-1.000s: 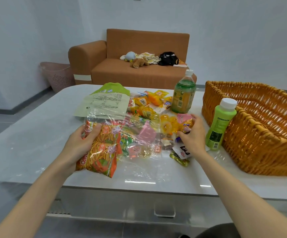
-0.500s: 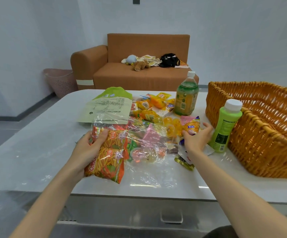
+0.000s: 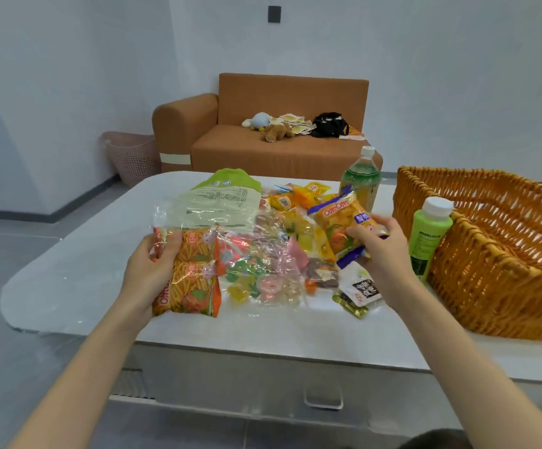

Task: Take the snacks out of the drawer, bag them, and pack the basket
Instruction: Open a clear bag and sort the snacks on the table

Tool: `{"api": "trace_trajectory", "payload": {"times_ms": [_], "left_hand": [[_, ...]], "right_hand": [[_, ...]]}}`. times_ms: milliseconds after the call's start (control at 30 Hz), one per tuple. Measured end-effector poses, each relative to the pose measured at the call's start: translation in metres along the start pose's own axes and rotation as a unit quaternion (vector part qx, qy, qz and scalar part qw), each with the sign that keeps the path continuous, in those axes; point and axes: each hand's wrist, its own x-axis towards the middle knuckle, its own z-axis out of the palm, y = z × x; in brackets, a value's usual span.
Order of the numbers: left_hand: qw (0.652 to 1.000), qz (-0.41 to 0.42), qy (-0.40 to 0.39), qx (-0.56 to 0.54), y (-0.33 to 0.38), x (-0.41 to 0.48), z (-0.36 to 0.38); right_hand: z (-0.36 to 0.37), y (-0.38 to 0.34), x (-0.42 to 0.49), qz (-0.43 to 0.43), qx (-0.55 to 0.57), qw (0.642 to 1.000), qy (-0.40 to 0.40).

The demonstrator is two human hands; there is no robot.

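Gripping two joined orange stick-snack packs (image 3: pixel 193 273), the left hand (image 3: pixel 153 270) works at the end of the snack pile farthest from the wicker basket (image 3: pixel 496 254), its thumb pressed on the upper pack. One clear plastic bag (image 3: pixel 259 251) lies crumpled over that pack and stretches toward the basket, with small sweets showing through its film; their number cannot be counted.

The right hand (image 3: pixel 381 251) is well apart from the left and nearer the basket. It pinches one purple-edged orange snack packet (image 3: pixel 341 222), raised above the pile. Under that hand lie two flat sachets, one white (image 3: pixel 360 286) and one olive (image 3: pixel 350 306).

Two bottles stand by the basket. One light green bottle (image 3: pixel 430 234) with a white cap touches its near left wall. One green tea bottle (image 3: pixel 360 179) stands near its far left corner. One large green-and-white pouch (image 3: pixel 227 196) lies beyond the bag, on the side away from the basket, and several yellow packets (image 3: pixel 295 197) sit between it and the tea bottle.

All of this rests on one white table (image 3: pixel 68 286), whose single drawer handle (image 3: pixel 323 398) shows in front, below the basket's level. Behind the basket stands one brown sofa (image 3: pixel 282 153) with two plush toys (image 3: pixel 271 126) and one black bag (image 3: pixel 329 124) on it.
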Motion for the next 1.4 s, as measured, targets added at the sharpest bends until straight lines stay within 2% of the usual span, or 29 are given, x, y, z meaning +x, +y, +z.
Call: {"api": "trace_trajectory", "payload": {"times_ms": [133,233,367,433,500,600,667,733,867,1067,1267,1400], "left_hand": [[0.999,-0.006,0.017,-0.026,0.000,-0.005,-0.013],[0.999,-0.024,0.000,-0.027,-0.002,-0.009,-0.018],[0.995,-0.077,-0.058,-0.011,-0.007,-0.012,-0.021],[0.993,-0.085,-0.074,-0.021,-0.008,-0.014,-0.022],[0.990,-0.102,-0.085,-0.049,-0.009,-0.015,-0.023],[0.981,-0.127,-0.117,-0.085,-0.009,-0.012,-0.029],[0.980,-0.128,-0.129,-0.085,-0.009,-0.011,-0.033],[0.987,-0.105,-0.104,-0.063,-0.007,-0.012,-0.034],[0.994,-0.079,-0.054,-0.055,-0.012,-0.009,-0.033],[0.990,-0.091,-0.023,-0.109,-0.014,-0.007,-0.029],[0.987,-0.080,-0.130,-0.045,-0.014,-0.013,-0.018],[0.984,-0.065,-0.163,-0.043,-0.017,-0.015,-0.010]], "right_hand": [[-0.003,-0.006,-0.019,0.100,-0.043,0.981,-0.159],[0.007,0.004,-0.031,0.117,-0.065,0.968,-0.212],[0.021,0.020,-0.041,0.108,-0.095,0.963,-0.229],[0.026,0.024,-0.043,0.112,-0.074,0.966,-0.223],[0.032,0.025,-0.044,0.160,-0.013,0.964,-0.211],[0.038,0.021,-0.046,0.267,0.072,0.937,-0.215],[0.038,0.019,-0.044,0.303,0.106,0.920,-0.225],[0.036,0.017,-0.043,0.319,0.132,0.907,-0.242],[0.034,0.019,-0.039,0.259,0.016,0.924,-0.282],[0.029,0.015,-0.032,0.246,-0.100,0.942,-0.203],[0.039,0.023,-0.034,0.193,0.011,0.965,-0.174],[0.049,0.039,-0.038,0.088,-0.039,0.985,-0.143]]}}
